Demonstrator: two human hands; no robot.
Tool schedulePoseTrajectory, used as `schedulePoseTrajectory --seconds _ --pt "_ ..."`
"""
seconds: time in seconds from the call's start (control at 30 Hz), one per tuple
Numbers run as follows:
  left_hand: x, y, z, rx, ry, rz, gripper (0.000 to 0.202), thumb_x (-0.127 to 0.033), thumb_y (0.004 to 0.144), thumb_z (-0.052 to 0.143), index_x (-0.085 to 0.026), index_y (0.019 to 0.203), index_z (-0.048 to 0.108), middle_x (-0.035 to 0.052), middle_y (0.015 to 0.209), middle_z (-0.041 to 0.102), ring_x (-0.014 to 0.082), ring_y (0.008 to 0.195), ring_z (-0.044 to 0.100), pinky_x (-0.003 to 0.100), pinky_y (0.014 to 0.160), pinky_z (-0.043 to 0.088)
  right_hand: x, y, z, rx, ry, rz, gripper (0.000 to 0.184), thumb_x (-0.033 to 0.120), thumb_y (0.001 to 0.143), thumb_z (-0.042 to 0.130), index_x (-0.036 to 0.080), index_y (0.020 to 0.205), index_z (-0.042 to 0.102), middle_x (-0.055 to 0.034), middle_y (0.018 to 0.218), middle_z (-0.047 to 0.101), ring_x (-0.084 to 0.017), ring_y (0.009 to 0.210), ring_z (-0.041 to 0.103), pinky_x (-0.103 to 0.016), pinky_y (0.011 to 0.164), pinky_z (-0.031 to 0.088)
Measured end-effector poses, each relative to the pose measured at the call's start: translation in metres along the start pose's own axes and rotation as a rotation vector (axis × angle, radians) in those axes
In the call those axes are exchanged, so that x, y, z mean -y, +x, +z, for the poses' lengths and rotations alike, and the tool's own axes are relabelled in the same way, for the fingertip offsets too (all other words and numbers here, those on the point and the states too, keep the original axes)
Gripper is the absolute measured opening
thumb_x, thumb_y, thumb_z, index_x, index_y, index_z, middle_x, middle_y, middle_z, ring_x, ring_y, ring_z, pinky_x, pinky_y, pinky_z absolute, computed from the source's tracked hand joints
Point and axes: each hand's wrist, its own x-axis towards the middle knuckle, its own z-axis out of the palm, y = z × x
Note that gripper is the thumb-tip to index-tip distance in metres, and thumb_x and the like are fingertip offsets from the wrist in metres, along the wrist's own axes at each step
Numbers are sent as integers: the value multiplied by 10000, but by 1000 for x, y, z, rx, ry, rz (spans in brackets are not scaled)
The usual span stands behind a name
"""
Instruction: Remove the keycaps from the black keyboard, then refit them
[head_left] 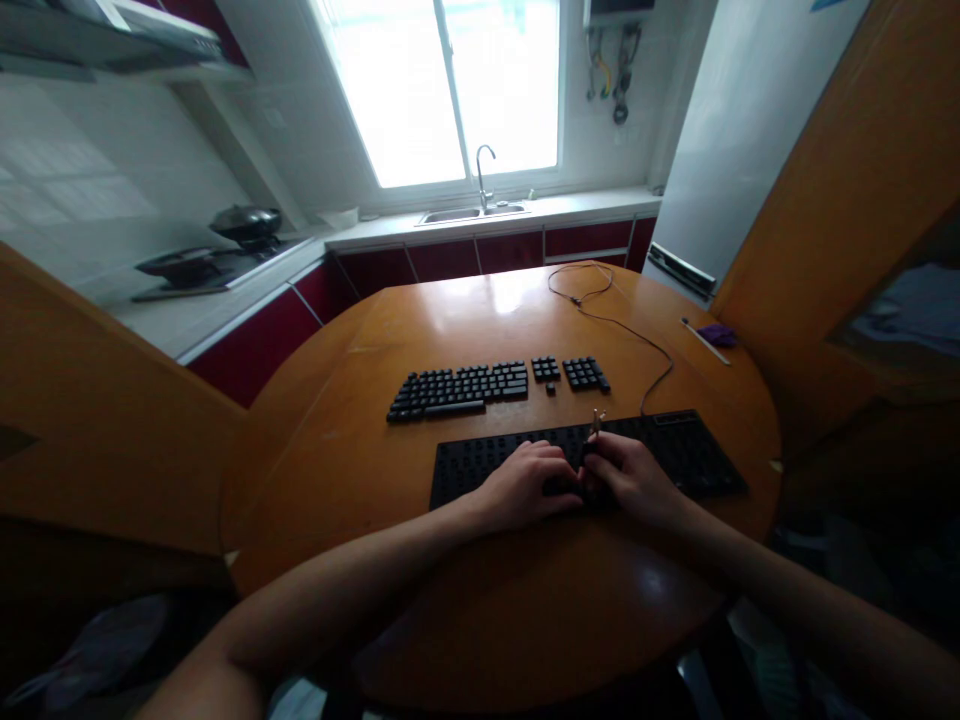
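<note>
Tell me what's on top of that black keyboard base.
Over the middle of the black keyboard base are the left hand and right hand; the right holds a small metallic item. Whatever lies beneath the hands is covered.

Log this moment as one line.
left hand: over keyboard | right hand: gripping small metal-tipped tool, over keyboard | loose keys: in groups on table, beyond keyboard

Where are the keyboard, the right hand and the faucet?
Keyboard (pixel 694 452): head view, right part of its top.
Right hand (pixel 641 474): head view, back of the hand.
Faucet (pixel 480 176): head view, its neck.
</note>
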Motion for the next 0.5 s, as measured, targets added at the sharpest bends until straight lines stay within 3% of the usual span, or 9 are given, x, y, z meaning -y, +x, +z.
schedulePoseTrajectory --seconds 0.13,0.27,0.4,0.5 --pt "0 1 -1 -64 -77 -6 265 -423 796 807 -226 950 719 51 931 688 210 893 636 347 814 494 0 -2 1 -57 -84 -56 162 304 951 546 208 849 629 -25 766 681 -189 709 643 -296 658 509" --pt "-3 4 -9 -251 -124 -53 233 -381 799 806 -205 921 712 54 922 676 198 849 647 331 774 528 15 6 0 -150 -193 -162 148 289 956 540 218 871 639 -29 782 681 -194 714 643 -301 670 493" --pt "1 6 -18 -449 -101 -21 290 -259 872 716 -238 1151 640 57 1022 702 203 940 657 359 849 538 37 33 -1 -173 -337 -303 125 232 961 502 228 899 611 -46 846 687 -205 792 643 -306 734 477" --pt "11 4 -18 -547 -51 -34 369 -228 872 713 -250 1212 571 51 1029 702 195 917 651 348 823 541 44 52 6 -117 -394 -310 144 218 978 453 229 898 573 -50 841 685 -202 771 645 -293 701 455"
